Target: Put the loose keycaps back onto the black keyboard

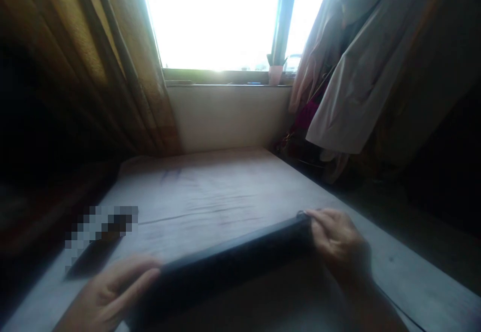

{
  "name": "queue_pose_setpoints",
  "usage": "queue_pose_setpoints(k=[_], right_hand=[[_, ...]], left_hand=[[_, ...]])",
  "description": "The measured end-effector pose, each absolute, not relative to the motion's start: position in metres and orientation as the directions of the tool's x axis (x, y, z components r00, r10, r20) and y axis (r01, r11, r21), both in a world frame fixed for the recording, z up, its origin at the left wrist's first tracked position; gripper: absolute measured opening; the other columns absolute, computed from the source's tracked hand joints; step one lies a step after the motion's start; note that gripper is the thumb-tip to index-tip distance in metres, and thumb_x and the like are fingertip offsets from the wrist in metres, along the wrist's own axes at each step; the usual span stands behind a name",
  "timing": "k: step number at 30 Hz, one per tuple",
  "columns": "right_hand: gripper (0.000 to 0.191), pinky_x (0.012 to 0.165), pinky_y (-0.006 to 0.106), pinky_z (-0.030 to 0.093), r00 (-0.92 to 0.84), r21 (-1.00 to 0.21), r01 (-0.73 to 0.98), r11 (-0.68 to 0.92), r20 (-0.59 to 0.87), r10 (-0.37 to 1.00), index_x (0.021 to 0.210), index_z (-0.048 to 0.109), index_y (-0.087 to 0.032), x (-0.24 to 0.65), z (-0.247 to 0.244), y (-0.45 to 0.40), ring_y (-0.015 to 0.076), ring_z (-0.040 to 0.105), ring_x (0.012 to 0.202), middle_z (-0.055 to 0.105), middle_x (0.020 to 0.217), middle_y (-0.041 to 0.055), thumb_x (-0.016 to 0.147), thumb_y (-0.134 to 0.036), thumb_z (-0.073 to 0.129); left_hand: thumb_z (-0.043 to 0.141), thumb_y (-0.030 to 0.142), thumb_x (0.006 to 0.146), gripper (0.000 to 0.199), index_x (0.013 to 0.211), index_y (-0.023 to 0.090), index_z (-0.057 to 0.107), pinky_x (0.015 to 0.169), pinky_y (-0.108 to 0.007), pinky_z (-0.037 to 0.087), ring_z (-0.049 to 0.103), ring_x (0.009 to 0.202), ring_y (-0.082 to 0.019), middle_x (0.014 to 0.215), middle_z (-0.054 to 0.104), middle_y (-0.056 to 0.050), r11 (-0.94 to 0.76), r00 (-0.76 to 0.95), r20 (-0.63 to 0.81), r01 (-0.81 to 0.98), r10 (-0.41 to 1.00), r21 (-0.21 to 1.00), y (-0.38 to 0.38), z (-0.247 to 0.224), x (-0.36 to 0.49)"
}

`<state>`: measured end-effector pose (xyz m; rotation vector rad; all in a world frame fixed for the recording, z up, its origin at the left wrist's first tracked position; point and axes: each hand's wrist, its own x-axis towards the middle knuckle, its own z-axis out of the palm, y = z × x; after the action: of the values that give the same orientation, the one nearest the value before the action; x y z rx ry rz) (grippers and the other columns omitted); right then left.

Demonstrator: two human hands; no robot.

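Note:
A dark, nearly black piece of what looks like cloth [233, 262] stretches between both hands above the white-covered surface. Its straight upper edge slopes up to the right. My left hand [112, 289] pinches the left end between thumb and fingers. At the upper right corner, my right hand [338, 236] grips the other end, with a small rounded bit showing by the fingertips. Blur and shade hide what kind of item it is, and its lower part fades into shadow.
The white-covered surface [180, 191] has wrinkles across it. A partly pixelated dark object [95, 259] lies at left. A thin cord [400, 307] runs at lower right. Behind are a window, a curtain [124, 71], a small potted plant [275, 73] and hanging clothes [345, 96].

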<state>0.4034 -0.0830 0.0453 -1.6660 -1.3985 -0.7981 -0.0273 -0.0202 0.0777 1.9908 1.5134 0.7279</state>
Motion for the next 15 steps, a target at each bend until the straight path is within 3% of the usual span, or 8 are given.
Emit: queue_pose_setpoints(k=[6,11,15], right_hand=[[0.036,0.056,0.035,0.049,0.249,-0.165,0.964,-0.209,0.839,0.483,0.096,0.075,-0.023,0.419,0.038,-0.084,0.0259,0.065,0.077,0.067,0.096,0.0096,0.091,-0.040,0.044],[0.032,0.058,0.033,0.050,0.277,-0.268,0.960,-0.085,0.844,0.459,0.093,0.075,-0.027,0.407,0.034,-0.081,0.0224,0.065,0.074,0.067,0.096,0.0061,0.089,-0.042,0.046],[0.035,0.057,0.035,0.050,0.269,-0.218,0.963,-0.160,0.822,0.501,0.095,0.075,-0.024,0.414,0.039,-0.085,0.0247,0.065,0.074,0.067,0.097,0.0087,0.089,-0.042,0.046]], left_hand=[[0.055,0.060,0.083,0.035,0.086,0.032,0.076,0.079,-0.020,0.055,0.070,0.090,-0.021,0.093,0.076,0.001,-0.269,0.327,0.057,0.653,0.943,0.707,-0.030,0.095,-0.015],[0.055,0.059,0.083,0.034,0.085,0.031,0.075,0.079,-0.021,0.055,0.070,0.088,-0.021,0.091,0.076,-0.001,-0.268,0.312,0.073,0.649,0.947,0.712,-0.032,0.096,-0.013],[0.057,0.059,0.082,0.034,0.085,0.031,0.075,0.079,-0.022,0.055,0.070,0.088,-0.021,0.092,0.076,-0.001,-0.255,0.310,0.060,0.643,0.949,0.722,-0.032,0.097,-0.013]])
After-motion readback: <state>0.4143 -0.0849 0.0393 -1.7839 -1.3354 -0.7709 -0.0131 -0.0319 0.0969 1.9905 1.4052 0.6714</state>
